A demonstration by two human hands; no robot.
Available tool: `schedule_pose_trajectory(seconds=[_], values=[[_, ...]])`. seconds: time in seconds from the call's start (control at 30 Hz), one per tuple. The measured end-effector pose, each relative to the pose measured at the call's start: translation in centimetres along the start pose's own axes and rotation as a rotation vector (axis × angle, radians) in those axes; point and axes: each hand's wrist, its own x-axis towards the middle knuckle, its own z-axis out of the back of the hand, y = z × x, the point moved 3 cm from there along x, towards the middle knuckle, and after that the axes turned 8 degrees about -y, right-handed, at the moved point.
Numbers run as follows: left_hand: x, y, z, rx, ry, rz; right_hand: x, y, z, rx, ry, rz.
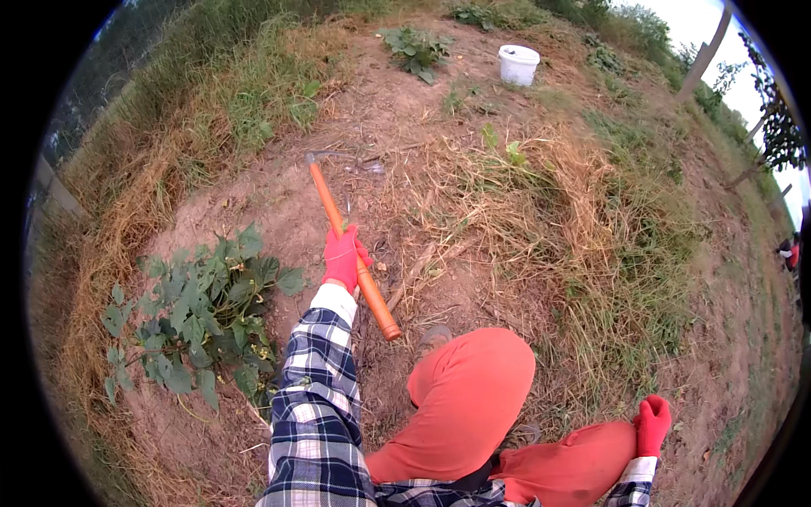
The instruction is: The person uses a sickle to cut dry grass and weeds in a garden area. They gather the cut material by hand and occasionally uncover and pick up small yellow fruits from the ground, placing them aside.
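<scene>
My left hand [342,256], in a red glove, grips the orange handle [375,296] of a sickle near its middle. The sickle's thin metal blade [331,153] extends to the right from the handle's far end, low over bare soil. Red-gloved too, my right hand [652,423] is curled beside my bent right knee at the lower right; nothing shows in it, though its palm is hidden. To the left of my left forearm grows a leafy green plant [196,323]. Cut dry grass [507,196] lies to the right of the sickle.
A white plastic bucket [519,66] stands on the soil at the back, right of another leafy plant [416,51]. Tall grass [209,108] lines the left side. Posts [703,60] rise at the upper right, and part of a person [792,253] shows at the far right edge.
</scene>
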Motion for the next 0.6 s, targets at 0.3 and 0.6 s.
schedule_pose_trajectory(seconds=[0.3,0.6], values=[[1.9,9.6,0.9,0.005,0.057,0.104,0.9,-2.4,1.1,0.1,-0.008,-0.087],[-9.8,14.4,13.7,0.316,0.169,0.333,1.4,-1.6,-0.5,0.088,0.051,-0.096]])
